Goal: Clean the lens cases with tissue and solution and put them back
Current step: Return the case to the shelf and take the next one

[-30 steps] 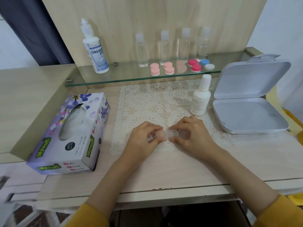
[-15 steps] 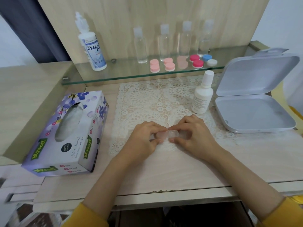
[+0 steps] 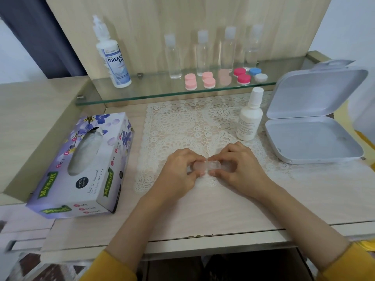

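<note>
Centrally, 1 translucent lens case (image 3: 206, 165) was held low over the lace mat (image 3: 178, 122), pinched from both ends. Left hand (image 3: 179, 172) gripped the pinkish end and right hand (image 3: 240, 169) the clear end, fingers curled over the top, thumbs on the near side, forearms angled inward. Beyond the right hand stood 1 white solution bottle (image 3: 249, 120). Tissue box (image 3: 81, 169) lay at left.
</note>
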`<act>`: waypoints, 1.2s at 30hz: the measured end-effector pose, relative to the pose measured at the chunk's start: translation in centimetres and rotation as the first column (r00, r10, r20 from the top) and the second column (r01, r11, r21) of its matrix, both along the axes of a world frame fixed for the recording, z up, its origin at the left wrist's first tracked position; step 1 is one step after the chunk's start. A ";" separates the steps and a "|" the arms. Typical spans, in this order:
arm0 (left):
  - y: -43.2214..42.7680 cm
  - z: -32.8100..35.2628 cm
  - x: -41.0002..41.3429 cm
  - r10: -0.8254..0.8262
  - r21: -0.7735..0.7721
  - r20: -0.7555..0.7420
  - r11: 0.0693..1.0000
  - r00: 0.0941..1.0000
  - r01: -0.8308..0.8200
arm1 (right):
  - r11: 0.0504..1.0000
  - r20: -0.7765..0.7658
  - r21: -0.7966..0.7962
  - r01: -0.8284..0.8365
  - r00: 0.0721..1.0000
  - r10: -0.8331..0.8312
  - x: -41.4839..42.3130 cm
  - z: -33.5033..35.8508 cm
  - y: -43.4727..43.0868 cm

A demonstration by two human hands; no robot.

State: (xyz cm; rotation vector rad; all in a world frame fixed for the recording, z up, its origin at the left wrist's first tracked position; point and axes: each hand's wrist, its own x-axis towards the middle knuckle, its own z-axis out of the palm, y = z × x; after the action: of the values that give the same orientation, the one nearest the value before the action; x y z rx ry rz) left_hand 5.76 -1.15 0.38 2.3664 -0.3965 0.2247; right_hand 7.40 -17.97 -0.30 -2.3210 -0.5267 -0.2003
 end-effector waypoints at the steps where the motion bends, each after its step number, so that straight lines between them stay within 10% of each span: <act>1: -0.1 -0.1 -0.1 0.030 -0.020 0.017 0.999 0.999 -0.030 | 1.000 0.002 -0.003 0.000 1.000 0.000 0.0 0.0 0.0; 36: 0.7 -1.1 -0.7 0.058 -0.175 -0.034 0.983 0.998 -0.063 | 0.979 -0.063 -0.195 -0.056 0.997 0.044 -0.2 3.2 -1.8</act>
State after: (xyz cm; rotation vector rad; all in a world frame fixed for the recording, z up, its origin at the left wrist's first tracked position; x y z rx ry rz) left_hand 5.09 -0.45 -0.73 2.2069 -0.2790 0.2440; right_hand 7.15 -19.75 2.90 -2.4933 -0.5979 -0.0579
